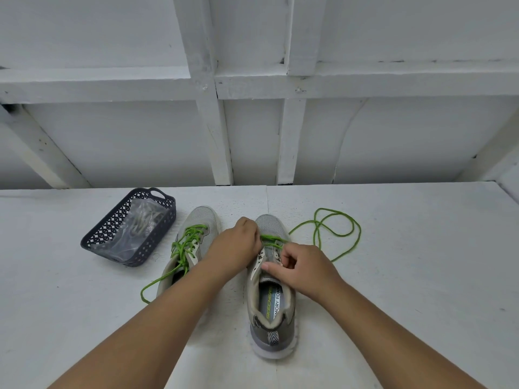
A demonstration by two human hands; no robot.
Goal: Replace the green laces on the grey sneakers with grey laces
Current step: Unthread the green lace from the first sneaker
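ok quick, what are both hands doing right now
Left hand: fingers curled at the green lace over the right sneaker; the grip itself is hidden.
Right hand: pinching at the eyelet area; what it holds cannot be told.

Only one view here: a wide-angle head cam, aimed forward and down over the table (393, 276), with the wall (112, 37) behind caught too. Everything is seen close, from above.

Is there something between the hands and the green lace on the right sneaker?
Nothing visible. The left hand and right hand are already at the green lace on the right sneaker; its pulled-out part lies loose on the table.
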